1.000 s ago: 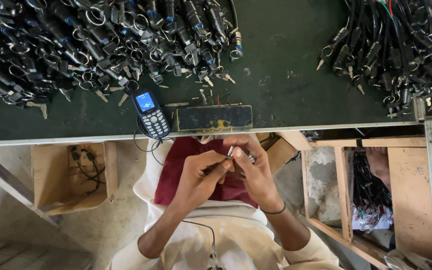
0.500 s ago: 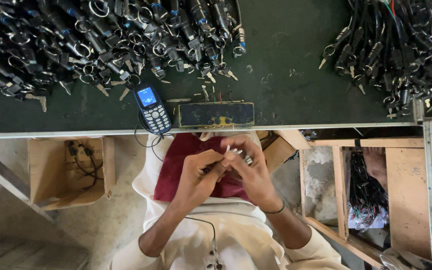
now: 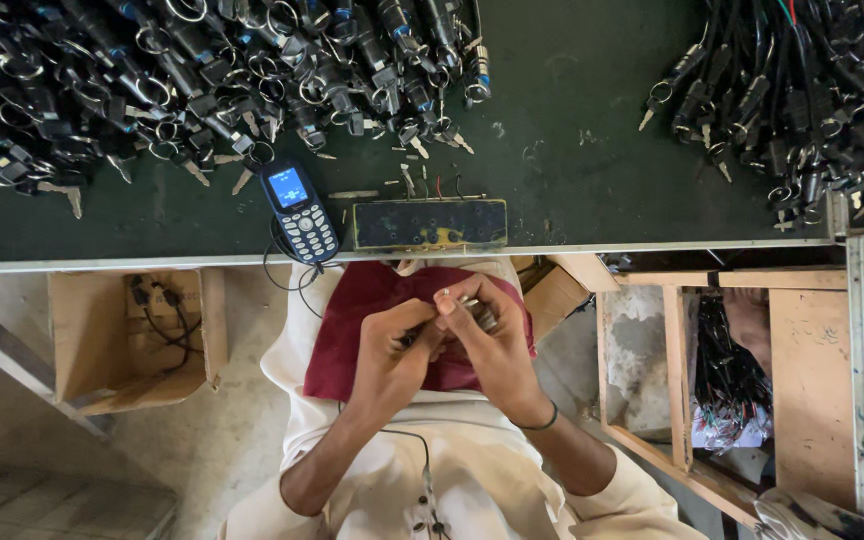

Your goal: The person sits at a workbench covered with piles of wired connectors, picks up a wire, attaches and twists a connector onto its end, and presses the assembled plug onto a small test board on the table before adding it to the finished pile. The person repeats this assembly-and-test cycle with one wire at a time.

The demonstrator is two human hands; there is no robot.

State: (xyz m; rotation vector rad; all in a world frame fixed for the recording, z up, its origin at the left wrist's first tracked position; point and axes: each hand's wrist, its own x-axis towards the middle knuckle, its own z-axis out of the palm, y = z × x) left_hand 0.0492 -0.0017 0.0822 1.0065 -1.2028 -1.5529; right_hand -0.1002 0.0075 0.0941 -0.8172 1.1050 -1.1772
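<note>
Both hands meet over a dark red cloth [image 3: 357, 330] on my lap, below the table edge. My left hand [image 3: 397, 350] and my right hand [image 3: 487, 345] pinch a small dark part with a metal key end [image 3: 472, 308] between the fingertips. The part is mostly hidden by the fingers. A thin dark band circles my right wrist [image 3: 542, 420].
A dark green table [image 3: 572, 180] carries a big heap of black key-and-cable assemblies [image 3: 152, 80] at left and another heap [image 3: 802, 90] at right. A blue keypad phone [image 3: 299, 210] and a small black box [image 3: 430, 224] lie at the edge. Cardboard box [image 3: 122, 340] left, wooden crate [image 3: 732, 380] right.
My hands have stayed together on the small part, shifting slightly lower over the red cloth. Nothing on the table has moved.
</note>
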